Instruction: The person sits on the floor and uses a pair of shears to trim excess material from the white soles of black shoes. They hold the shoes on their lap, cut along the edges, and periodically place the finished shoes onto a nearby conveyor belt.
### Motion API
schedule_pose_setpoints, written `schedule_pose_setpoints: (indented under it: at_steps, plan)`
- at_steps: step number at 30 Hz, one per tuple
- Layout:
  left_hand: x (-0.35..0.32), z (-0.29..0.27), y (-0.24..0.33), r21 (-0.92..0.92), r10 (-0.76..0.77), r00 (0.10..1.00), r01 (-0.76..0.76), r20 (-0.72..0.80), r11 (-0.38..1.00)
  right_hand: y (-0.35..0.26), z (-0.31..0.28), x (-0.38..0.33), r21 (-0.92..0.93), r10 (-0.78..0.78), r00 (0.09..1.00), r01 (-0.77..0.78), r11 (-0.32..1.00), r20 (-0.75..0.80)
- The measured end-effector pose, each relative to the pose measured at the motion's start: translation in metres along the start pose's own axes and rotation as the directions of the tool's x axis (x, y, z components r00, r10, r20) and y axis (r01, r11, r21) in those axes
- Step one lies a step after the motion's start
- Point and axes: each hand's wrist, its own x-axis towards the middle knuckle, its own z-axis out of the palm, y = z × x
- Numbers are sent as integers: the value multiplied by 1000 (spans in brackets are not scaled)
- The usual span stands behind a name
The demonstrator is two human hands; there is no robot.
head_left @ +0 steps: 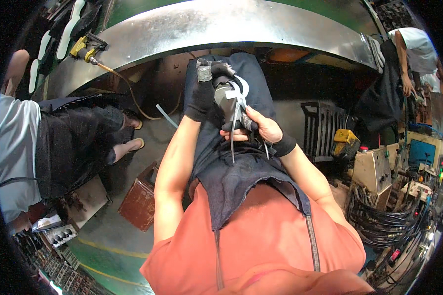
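Observation:
My left hand [202, 96], in a black glove with grey taped fingertips, grips the top of a dark shoe upper [227, 101] with a white band, held over my dark apron [231, 167]. My bare right hand [261, 127], a black wristband on the wrist, pinches the lower end of the shoe upper and a thin grey lace or strip [234, 135] that hangs down from it. Both hands are close together in front of my chest.
A curved metal conveyor table [221, 24] runs across the top with a yellow air tool [86, 48] and hose on it. A seated person [44, 147] is at left, another person [408, 54] at top right. Machines and cable bundles [394, 211] stand at right; a brown box [140, 199] sits on the floor.

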Motion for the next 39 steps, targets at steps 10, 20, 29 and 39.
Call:
schedule_pose_setpoints:
  at_steps: [10,20,29,39]
  plan:
    - [16,-2,-22,-128,-133,979,113,-156,985,41,-22,37,-951,-676,694,-38,308,-247]
    - [-81,23,31,22,-119,992,120,-36,993,39,-62,-38,-951,-206,948,193,-241,245]
    - [-107,25,-25,271,-65,997,53,38,961,32,-89,-73,-938,-206,933,241,-250,294]
    - [-83,-28,-120,-651,-508,857,436,89,621,9,-94,-47,-922,-208,929,236,-308,307]
